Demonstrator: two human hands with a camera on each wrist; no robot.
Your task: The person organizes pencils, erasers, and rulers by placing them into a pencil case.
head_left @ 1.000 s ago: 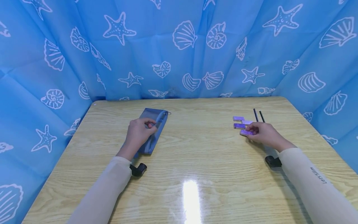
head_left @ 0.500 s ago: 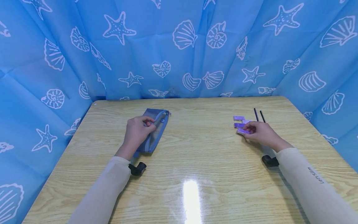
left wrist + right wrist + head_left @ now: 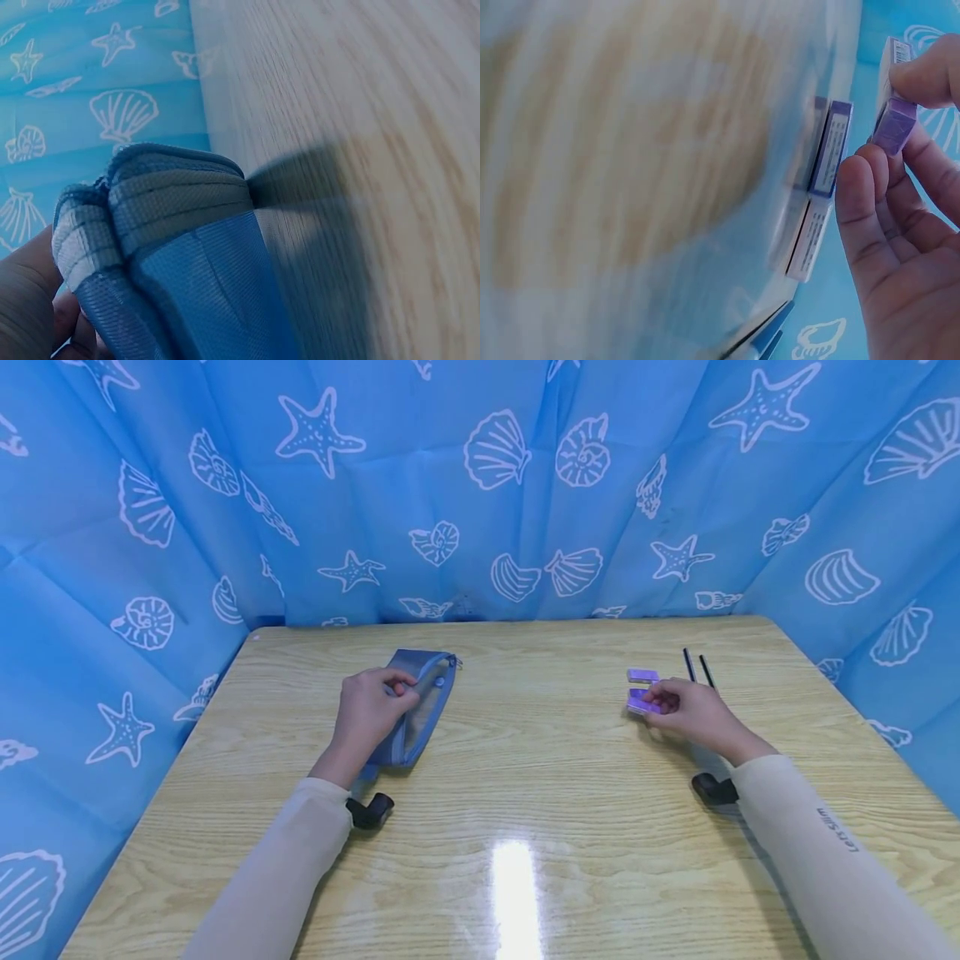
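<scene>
On the table's left side lies a blue-grey mesh zip pouch (image 3: 428, 710), its zipped mouth spread apart. My left hand (image 3: 369, 710) pinches one edge of that mouth between thumb and fingers; the left wrist view shows the pouch's end with its webbing trim (image 3: 180, 206) close up. At the right, my right hand (image 3: 693, 714) holds a small purple-and-white box (image 3: 895, 124) between thumb and fingertips, off the table. Similar small boxes lie near it: a purple one (image 3: 831, 150) and a paler one (image 3: 808, 240). In the head view the hand partly hides them.
Two dark, thin pen-like sticks (image 3: 697, 668) lie behind my right hand, partly hidden by it. A small purple box (image 3: 642, 676) rests at the far side of the group. Behind the wooden table (image 3: 525, 760) hangs a blue shell-print curtain (image 3: 465, 485).
My right hand has lifted the small box and moved slightly left with it. The pouch's mouth has widened as my left hand draws its edge; the left hand itself has barely shifted.
</scene>
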